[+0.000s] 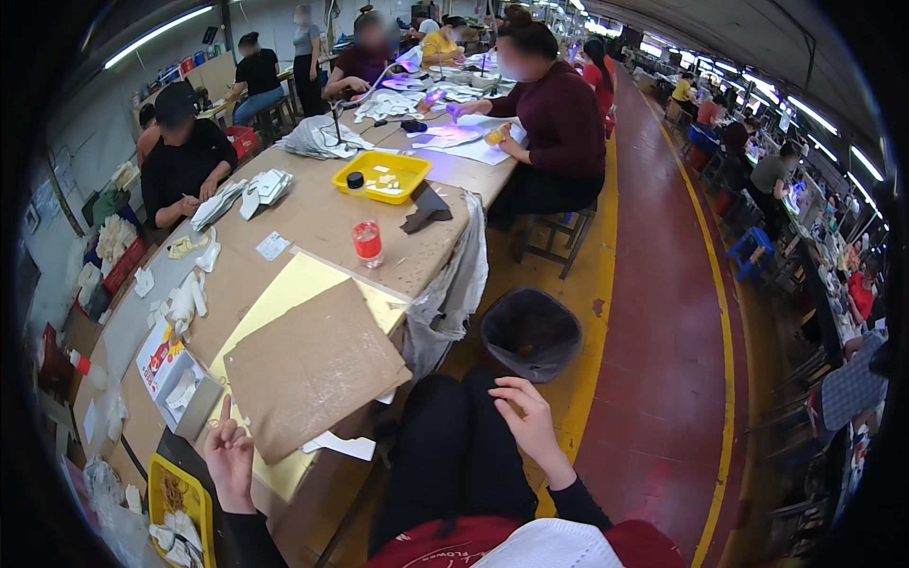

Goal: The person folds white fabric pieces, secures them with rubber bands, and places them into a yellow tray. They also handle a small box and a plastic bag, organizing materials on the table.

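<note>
Beside the table's near left edge, my left hand (230, 454) is raised with the index finger stretched up and the other fingers loosely bent. It holds nothing that I can see. Close to its fingertips lie a brown cardboard sheet (308, 364) and a small box (186, 390) with white pieces inside. Under the cardboard is a pale yellow sheet (289, 282). My right hand (525, 417) hovers over or rests on my right thigh (494, 454), fingers apart and slightly bent, with nothing in it.
A clear jar with red contents (366, 244) and a yellow tray (402, 168) stand farther along the table (312, 213). Low on the left is a yellow basket (201, 502). A lined bin (532, 374) stands right of the table, near a marked aisle (653, 379). Co-workers sit around the table.
</note>
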A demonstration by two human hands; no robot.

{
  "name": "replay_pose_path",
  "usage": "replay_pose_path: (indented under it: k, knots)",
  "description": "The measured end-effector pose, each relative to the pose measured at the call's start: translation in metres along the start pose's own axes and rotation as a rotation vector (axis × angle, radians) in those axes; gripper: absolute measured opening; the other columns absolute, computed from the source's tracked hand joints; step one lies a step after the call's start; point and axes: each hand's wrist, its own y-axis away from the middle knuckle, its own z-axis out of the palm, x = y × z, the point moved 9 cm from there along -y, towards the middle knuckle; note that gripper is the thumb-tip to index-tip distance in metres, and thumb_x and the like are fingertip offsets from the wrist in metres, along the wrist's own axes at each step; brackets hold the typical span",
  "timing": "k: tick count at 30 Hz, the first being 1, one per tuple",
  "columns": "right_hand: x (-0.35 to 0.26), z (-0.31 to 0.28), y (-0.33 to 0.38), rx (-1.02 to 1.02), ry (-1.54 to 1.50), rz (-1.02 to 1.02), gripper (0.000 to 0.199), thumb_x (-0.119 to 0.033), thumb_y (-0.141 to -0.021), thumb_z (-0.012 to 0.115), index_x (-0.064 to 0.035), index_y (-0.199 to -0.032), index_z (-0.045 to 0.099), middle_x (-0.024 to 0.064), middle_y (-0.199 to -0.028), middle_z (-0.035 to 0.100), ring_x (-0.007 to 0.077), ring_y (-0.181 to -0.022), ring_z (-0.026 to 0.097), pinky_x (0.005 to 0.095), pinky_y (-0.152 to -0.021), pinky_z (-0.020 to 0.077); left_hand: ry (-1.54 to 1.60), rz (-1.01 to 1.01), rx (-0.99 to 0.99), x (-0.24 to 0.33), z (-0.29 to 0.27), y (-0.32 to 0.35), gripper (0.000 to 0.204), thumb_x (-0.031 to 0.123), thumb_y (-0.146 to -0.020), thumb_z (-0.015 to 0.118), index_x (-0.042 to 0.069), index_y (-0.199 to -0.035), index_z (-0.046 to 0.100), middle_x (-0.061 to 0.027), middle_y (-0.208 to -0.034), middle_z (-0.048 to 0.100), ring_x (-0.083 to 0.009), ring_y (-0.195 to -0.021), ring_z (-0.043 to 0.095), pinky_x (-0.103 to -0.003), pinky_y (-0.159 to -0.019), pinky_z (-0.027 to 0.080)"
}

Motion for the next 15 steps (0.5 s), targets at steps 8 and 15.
replay_pose_path:
  k: [8,15]
  knots:
    - [0.062,-0.082,0.043,0.242,-0.036,0.306,0.014,-0.004,-0.09,0.062,0.0009,-0.101,0.07,0.0101,-0.112,0.064,0.0199,-0.098,0.063,0.0288,-0.085,0.0493,0.208,-0.032,0.036,-0.034,0.039,-0.007,0.03,0.018,-0.1,0.049,-0.009,-0.106,0.061,-0.0233,-0.143,0.044,-0.0224,-0.09,0.065,-0.039,-0.088,0.055]
    - [0.139,-0.115,0.03,0.319,-0.089,0.405,0.012,-0.002,-0.092,0.059,0.003,-0.098,0.068,0.0099,-0.112,0.063,0.0178,-0.099,0.061,0.0278,-0.085,0.0485,-0.053,-0.09,0.015,-0.087,0.119,-0.112,0.051,-0.004,-0.093,0.044,0.0,-0.143,0.038,-0.0136,-0.125,0.059,-0.0121,-0.088,0.061,-0.028,-0.08,0.052]
